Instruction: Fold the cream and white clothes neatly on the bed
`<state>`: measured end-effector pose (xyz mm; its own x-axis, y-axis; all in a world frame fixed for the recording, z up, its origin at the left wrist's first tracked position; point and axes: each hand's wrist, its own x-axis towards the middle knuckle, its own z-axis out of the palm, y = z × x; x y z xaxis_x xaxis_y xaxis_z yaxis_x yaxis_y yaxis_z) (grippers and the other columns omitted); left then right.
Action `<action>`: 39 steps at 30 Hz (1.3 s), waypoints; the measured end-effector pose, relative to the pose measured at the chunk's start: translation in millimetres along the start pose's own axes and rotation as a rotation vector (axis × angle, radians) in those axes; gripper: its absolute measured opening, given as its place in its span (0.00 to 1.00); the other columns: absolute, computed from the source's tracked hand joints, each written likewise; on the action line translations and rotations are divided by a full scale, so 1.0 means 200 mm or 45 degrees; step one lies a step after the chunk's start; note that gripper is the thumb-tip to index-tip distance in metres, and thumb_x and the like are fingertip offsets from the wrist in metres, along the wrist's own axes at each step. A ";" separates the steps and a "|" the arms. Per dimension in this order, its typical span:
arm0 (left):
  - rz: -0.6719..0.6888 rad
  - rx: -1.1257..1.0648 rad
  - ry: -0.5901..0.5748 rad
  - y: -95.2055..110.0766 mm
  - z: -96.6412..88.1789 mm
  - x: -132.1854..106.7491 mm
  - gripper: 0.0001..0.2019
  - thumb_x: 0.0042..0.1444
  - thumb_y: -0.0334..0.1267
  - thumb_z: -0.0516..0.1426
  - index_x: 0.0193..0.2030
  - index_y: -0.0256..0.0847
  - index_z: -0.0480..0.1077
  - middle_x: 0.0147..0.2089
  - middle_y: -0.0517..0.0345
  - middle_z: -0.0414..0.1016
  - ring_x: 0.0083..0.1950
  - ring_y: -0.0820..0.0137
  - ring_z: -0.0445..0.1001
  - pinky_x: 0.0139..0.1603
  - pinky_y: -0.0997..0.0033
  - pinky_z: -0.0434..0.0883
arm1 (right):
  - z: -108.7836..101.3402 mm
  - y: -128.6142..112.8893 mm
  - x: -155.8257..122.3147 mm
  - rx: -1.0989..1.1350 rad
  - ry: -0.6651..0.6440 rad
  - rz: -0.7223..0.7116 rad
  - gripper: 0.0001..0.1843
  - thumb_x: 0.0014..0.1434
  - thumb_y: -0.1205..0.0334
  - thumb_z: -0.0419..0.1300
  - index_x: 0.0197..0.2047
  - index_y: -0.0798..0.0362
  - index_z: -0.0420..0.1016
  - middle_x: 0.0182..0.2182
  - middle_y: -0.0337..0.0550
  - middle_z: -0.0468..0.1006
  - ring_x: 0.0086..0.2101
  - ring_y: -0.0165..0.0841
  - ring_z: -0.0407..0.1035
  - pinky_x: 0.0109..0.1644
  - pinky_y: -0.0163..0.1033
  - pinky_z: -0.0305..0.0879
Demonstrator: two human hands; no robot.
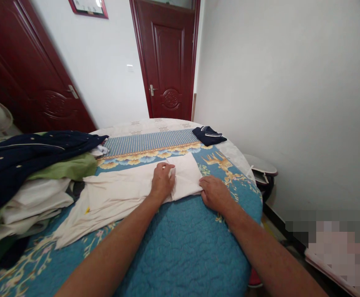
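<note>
A cream garment [118, 192] lies spread across the blue quilted bed cover [180, 243]. My left hand [162, 180] rests on the garment near its right end, fingers curled and pinching a fold of the cloth. My right hand [214, 191] lies at the garment's lower right corner, its fingers closed on the edge of the cloth. The part of the garment between my hands is folded over.
A pile of clothes [28, 181] (navy, green, white) sits at the left of the bed. A folded navy garment [209, 135] lies at the far right. A white wall runs along the right, with dark red doors [170, 62] beyond and a small round stool [262, 167] beside the bed.
</note>
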<state>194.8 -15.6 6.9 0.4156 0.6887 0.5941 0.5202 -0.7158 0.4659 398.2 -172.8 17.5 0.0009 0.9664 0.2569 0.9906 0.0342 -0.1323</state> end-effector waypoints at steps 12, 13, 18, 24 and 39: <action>0.269 0.347 -0.636 0.03 -0.12 -0.14 0.32 0.67 0.56 0.57 0.74 0.47 0.65 0.79 0.42 0.60 0.80 0.40 0.54 0.77 0.30 0.50 | -0.02 0.04 0.15 0.374 0.513 0.004 0.27 0.74 0.58 0.46 0.69 0.54 0.72 0.66 0.55 0.74 0.67 0.45 0.66 0.74 0.57 0.60; 0.279 0.341 -0.618 0.03 -0.13 -0.14 0.33 0.66 0.57 0.57 0.74 0.48 0.65 0.78 0.42 0.61 0.80 0.40 0.54 0.77 0.30 0.47 | -0.02 0.02 0.19 0.362 0.496 -0.011 0.28 0.74 0.57 0.46 0.72 0.54 0.70 0.68 0.55 0.71 0.68 0.45 0.64 0.75 0.58 0.59; 0.363 0.300 -0.560 0.00 -0.15 -0.14 0.38 0.62 0.64 0.59 0.74 0.49 0.65 0.76 0.43 0.65 0.80 0.40 0.53 0.78 0.28 0.37 | 0.14 -0.07 0.41 0.197 0.205 -0.021 0.32 0.75 0.54 0.47 0.75 0.63 0.62 0.73 0.64 0.62 0.73 0.48 0.54 0.76 0.58 0.53; 0.250 0.275 -0.702 -0.05 -0.15 -0.11 0.40 0.61 0.65 0.59 0.75 0.50 0.64 0.79 0.44 0.60 0.78 0.34 0.57 0.74 0.21 0.46 | 0.32 0.01 0.62 0.057 -0.011 0.265 0.37 0.77 0.43 0.45 0.75 0.61 0.61 0.75 0.64 0.57 0.74 0.53 0.50 0.76 0.65 0.43; 0.228 0.258 -0.621 -0.10 -0.13 -0.12 0.33 0.67 0.60 0.55 0.75 0.52 0.63 0.78 0.47 0.62 0.78 0.43 0.59 0.75 0.33 0.53 | 0.29 0.05 0.69 -0.057 0.167 0.324 0.32 0.78 0.46 0.43 0.69 0.60 0.69 0.69 0.64 0.69 0.69 0.49 0.60 0.75 0.59 0.47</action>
<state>156.3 -20.6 0.7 0.7829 0.5664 0.2574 0.5226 -0.8232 0.2218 399.3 -23.4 -4.2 0.2650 0.9011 0.3432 0.9613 -0.2192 -0.1667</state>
